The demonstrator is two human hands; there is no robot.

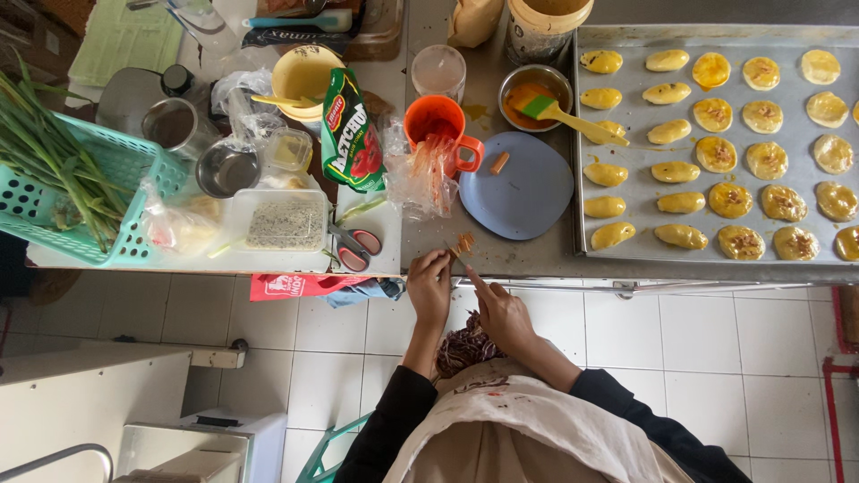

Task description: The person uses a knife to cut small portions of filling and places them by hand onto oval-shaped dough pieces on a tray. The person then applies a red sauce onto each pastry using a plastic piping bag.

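Observation:
My left hand (pixel 430 284) pinches a small orange piece of food (pixel 463 242) at the front edge of the steel table (pixel 528 255). My right hand (pixel 503 315) is closed on a thin knife-like tool (pixel 467 271) whose tip reaches the same piece. Both hands sit close together at the table edge. Just beyond them lies a blue plate (pixel 519 192) carrying one small orange stick of food (pixel 499 162).
A baking tray (pixel 640 201) with several glazed pastries fills the right. An orange mug (pixel 437 121), a metal bowl of orange sauce with a green brush (pixel 546 107), a green pouch (pixel 351 134), scissors (pixel 353 246), a plastic box (pixel 286 222) and a teal basket of greens (pixel 107 170) crowd the left.

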